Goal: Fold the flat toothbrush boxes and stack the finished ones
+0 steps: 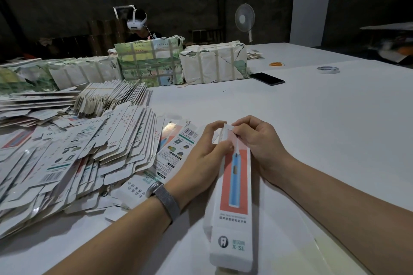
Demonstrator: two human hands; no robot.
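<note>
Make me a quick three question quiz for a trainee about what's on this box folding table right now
1. True or false: both hands hold the far end of the toothbrush box.
2. What lies left of the left hand? A) the pile of flat boxes B) the tape roll C) the phone
3. Fill in: the wrist with the mesh band is the ____ one.

Key: 1 true: the left hand and right hand pinch that end. 2 A. 3 left.
</note>
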